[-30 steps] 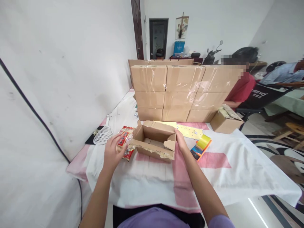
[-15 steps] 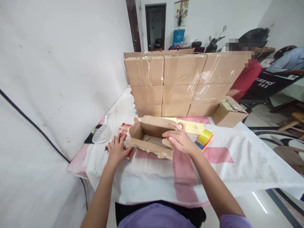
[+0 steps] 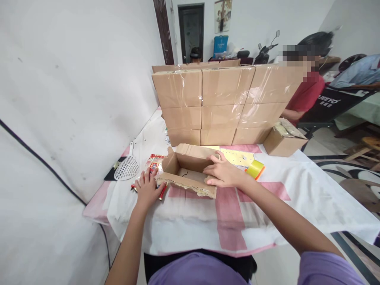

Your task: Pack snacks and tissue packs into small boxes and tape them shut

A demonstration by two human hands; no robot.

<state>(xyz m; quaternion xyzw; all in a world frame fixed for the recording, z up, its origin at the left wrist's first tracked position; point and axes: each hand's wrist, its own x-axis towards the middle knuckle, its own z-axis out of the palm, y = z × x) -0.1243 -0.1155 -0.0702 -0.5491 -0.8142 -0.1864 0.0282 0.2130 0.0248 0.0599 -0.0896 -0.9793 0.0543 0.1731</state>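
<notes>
One torn-edged, open-topped cardboard carton (image 3: 194, 162) is lying on the cloth-covered desk (image 3: 192, 231) between the left hand (image 3: 146, 189) and the right hand (image 3: 222, 173). Compared with one second earlier, the right hand is no longer bracing the outer right side; it is now reaching over that end, its fingers parting, bending slightly and covering much of the torn flap. Whether they are pinching the cardboard, the view is not showing. This shift is apparently moving the handling from the carton's outer wall to the edge of its opening. The left hand is spreading its fingers wide over the red snack packets (image 3: 154, 159), its thumb lying close to the carton's near left corner; contact there is remaining uncertain. The tape dispenser with its yellow roll (image 3: 254, 169) is now showing only in part behind the right forearm (image 3: 267, 202). Beyond the carton, stacked, taped cartons (image 3: 227, 87) are standing upright.
</notes>
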